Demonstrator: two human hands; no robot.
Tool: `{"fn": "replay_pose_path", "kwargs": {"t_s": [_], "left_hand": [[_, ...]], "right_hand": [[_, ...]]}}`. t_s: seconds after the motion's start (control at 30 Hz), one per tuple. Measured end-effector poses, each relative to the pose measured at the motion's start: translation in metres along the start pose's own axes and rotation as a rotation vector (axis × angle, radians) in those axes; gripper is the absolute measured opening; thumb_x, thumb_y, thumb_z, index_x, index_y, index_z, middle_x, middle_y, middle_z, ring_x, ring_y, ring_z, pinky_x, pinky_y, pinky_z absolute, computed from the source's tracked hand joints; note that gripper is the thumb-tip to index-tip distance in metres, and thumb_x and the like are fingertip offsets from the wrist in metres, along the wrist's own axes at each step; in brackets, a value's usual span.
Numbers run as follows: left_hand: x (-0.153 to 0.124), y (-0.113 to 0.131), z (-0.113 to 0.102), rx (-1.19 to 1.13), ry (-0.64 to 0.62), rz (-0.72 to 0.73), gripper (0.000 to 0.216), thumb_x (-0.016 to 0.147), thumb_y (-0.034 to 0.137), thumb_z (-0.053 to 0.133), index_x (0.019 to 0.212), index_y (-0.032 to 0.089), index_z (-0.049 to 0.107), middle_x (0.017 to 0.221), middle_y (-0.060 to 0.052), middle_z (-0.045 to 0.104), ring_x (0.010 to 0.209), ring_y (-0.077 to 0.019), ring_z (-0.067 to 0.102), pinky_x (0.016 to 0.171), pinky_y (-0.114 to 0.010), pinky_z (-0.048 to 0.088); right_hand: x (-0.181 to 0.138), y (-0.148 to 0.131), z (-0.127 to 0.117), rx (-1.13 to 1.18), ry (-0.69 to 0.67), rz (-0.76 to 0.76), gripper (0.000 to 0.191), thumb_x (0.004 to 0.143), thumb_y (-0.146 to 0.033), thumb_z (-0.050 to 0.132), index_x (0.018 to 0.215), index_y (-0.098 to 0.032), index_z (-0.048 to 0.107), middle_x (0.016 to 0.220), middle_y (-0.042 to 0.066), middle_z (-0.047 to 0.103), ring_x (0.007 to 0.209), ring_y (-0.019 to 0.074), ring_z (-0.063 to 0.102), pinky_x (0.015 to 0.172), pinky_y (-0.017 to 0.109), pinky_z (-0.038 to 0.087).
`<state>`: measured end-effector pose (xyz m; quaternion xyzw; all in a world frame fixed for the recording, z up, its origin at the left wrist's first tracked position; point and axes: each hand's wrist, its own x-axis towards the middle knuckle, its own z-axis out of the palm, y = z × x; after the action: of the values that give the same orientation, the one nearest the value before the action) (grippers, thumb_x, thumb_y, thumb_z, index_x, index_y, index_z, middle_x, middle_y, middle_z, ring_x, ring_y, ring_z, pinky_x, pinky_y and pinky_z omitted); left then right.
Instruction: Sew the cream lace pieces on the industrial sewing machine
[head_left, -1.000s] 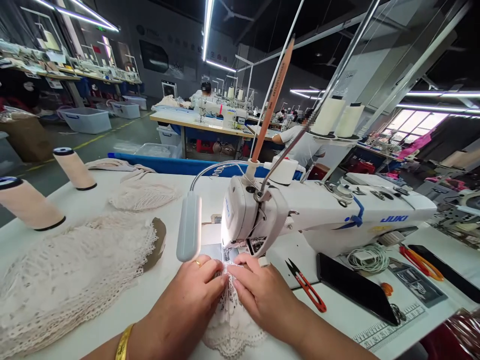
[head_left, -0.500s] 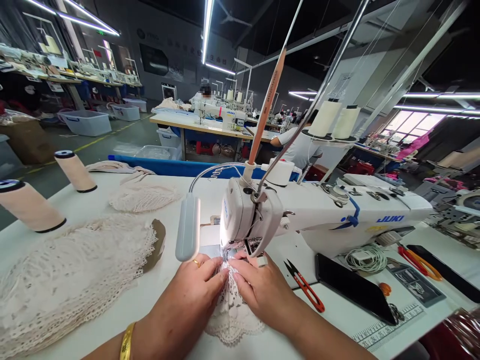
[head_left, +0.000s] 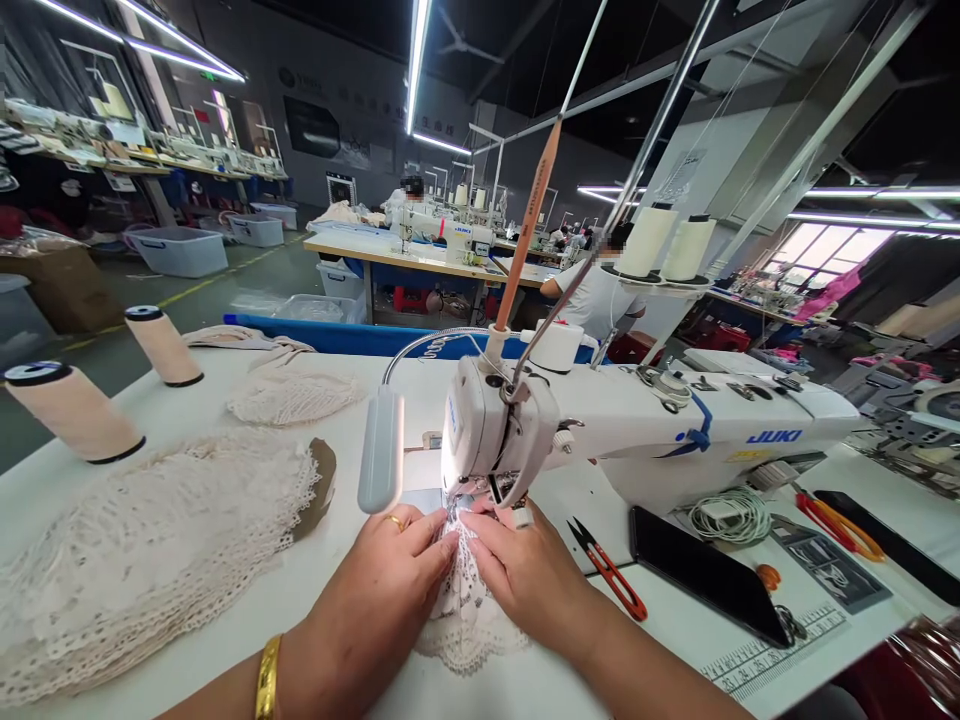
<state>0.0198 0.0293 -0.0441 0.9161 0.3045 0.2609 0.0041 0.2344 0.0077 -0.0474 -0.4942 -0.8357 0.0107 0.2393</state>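
My left hand (head_left: 382,580) and my right hand (head_left: 529,575) lie side by side on a small piece of cream lace (head_left: 465,615), fingers pressed down on it just in front of the needle of a white sewing machine (head_left: 637,435). Both sets of fingertips meet at the lace's far edge under the presser foot. The left hand wears a ring and a gold bangle. The lace's scalloped near edge hangs out between my wrists.
A stack of cream lace pieces (head_left: 142,545) lies at the left, two thread cones (head_left: 75,410) beyond it. A grey lamp head (head_left: 381,465) hangs left of the needle. Red thread snips (head_left: 611,570), a black phone (head_left: 709,575) and orange scissors (head_left: 840,520) lie at the right. People sit at distant tables.
Both hands and the lace have crept forward toward the needle, and more of the lace has passed under my hands. The view has shifted slightly.
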Motion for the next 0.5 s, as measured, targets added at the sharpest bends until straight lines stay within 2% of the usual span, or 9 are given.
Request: {"fn": "replay_pose_path", "kwargs": {"t_s": [0.1, 0.13, 0.17, 0.23, 0.3, 0.33, 0.37, 0.43, 0.5], "left_hand": [[-0.001, 0.000, -0.013, -0.078, -0.087, -0.036, 0.021, 0.097, 0.016, 0.063, 0.115, 0.023, 0.071, 0.112, -0.008, 0.074, 0.092, -0.0280, 0.063, 0.080, -0.043, 0.051], [-0.002, 0.000, -0.019, -0.114, -0.134, -0.049, 0.024, 0.091, 0.023, 0.076, 0.115, 0.024, 0.071, 0.116, -0.007, 0.073, 0.098, -0.0296, 0.063, 0.084, -0.043, 0.051], [-0.004, -0.001, -0.025, -0.145, -0.180, -0.060, 0.037, 0.081, 0.032, 0.088, 0.114, 0.025, 0.070, 0.120, -0.007, 0.072, 0.104, -0.0315, 0.063, 0.087, -0.044, 0.052], [-0.007, -0.001, -0.035, -0.183, -0.246, -0.072, 0.055, 0.064, 0.039, 0.100, 0.107, 0.026, 0.070, 0.123, -0.006, 0.069, 0.110, -0.0331, 0.061, 0.090, -0.043, 0.051], [-0.008, -0.002, -0.038, -0.193, -0.262, -0.043, 0.032, 0.075, 0.029, 0.092, 0.094, 0.024, 0.067, 0.116, -0.004, 0.068, 0.106, -0.0289, 0.060, 0.088, -0.040, 0.049], [-0.008, -0.002, -0.037, -0.188, -0.251, -0.015, 0.018, 0.085, 0.019, 0.080, 0.088, 0.023, 0.063, 0.108, -0.003, 0.069, 0.099, -0.0255, 0.060, 0.084, -0.037, 0.048], [-0.007, -0.003, -0.035, -0.179, -0.235, 0.013, 0.016, 0.090, 0.010, 0.067, 0.083, 0.022, 0.059, 0.100, -0.003, 0.068, 0.091, -0.0225, 0.060, 0.080, -0.035, 0.046], [-0.004, -0.004, -0.029, -0.164, -0.175, 0.028, 0.024, 0.091, 0.003, 0.049, 0.076, 0.021, 0.051, 0.085, -0.002, 0.064, 0.075, -0.0186, 0.055, 0.069, -0.032, 0.042], [0.001, -0.005, -0.023, -0.183, -0.113, -0.045, 0.023, 0.090, 0.004, 0.044, 0.076, 0.022, 0.046, 0.076, 0.000, 0.058, 0.065, -0.0165, 0.050, 0.060, -0.029, 0.038]], "right_hand": [[-0.004, 0.000, -0.010, 0.024, -0.022, -0.029, 0.021, 0.102, -0.015, 0.054, 0.114, -0.021, 0.071, 0.118, 0.014, 0.072, 0.111, 0.0330, 0.064, 0.089, 0.046, 0.056], [-0.006, 0.000, -0.016, 0.044, -0.032, -0.056, 0.017, 0.103, -0.019, 0.057, 0.114, -0.022, 0.070, 0.121, 0.013, 0.072, 0.112, 0.0326, 0.064, 0.091, 0.046, 0.056], [-0.008, 0.000, -0.023, 0.074, -0.051, -0.089, 0.014, 0.103, -0.025, 0.063, 0.116, -0.023, 0.068, 0.125, 0.012, 0.071, 0.116, 0.0325, 0.064, 0.094, 0.046, 0.055], [-0.012, 0.001, -0.035, 0.163, -0.132, -0.169, 0.037, 0.095, -0.043, 0.080, 0.123, -0.027, 0.063, 0.132, 0.009, 0.070, 0.120, 0.0316, 0.063, 0.100, 0.046, 0.054], [-0.013, 0.000, -0.043, 0.226, -0.221, -0.200, 0.056, 0.082, -0.052, 0.091, 0.124, -0.029, 0.061, 0.132, 0.007, 0.069, 0.120, 0.0304, 0.063, 0.102, 0.045, 0.053], [-0.012, 0.000, -0.044, 0.234, -0.254, -0.205, 0.052, 0.083, -0.050, 0.091, 0.120, -0.030, 0.061, 0.131, 0.005, 0.069, 0.118, 0.0294, 0.063, 0.103, 0.044, 0.052], [-0.012, 0.000, -0.044, 0.228, -0.274, -0.205, 0.039, 0.088, -0.044, 0.087, 0.114, -0.029, 0.062, 0.128, 0.004, 0.069, 0.116, 0.0280, 0.063, 0.102, 0.043, 0.052], [-0.010, -0.001, -0.040, 0.214, -0.267, -0.198, 0.009, 0.101, -0.027, 0.071, 0.102, -0.026, 0.061, 0.115, 0.003, 0.071, 0.106, 0.0244, 0.064, 0.096, 0.040, 0.051], [-0.007, -0.001, -0.033, 0.248, -0.196, -0.172, 0.011, 0.105, -0.018, 0.055, 0.097, -0.025, 0.059, 0.100, 0.002, 0.071, 0.093, 0.0216, 0.063, 0.088, 0.036, 0.050]]}}
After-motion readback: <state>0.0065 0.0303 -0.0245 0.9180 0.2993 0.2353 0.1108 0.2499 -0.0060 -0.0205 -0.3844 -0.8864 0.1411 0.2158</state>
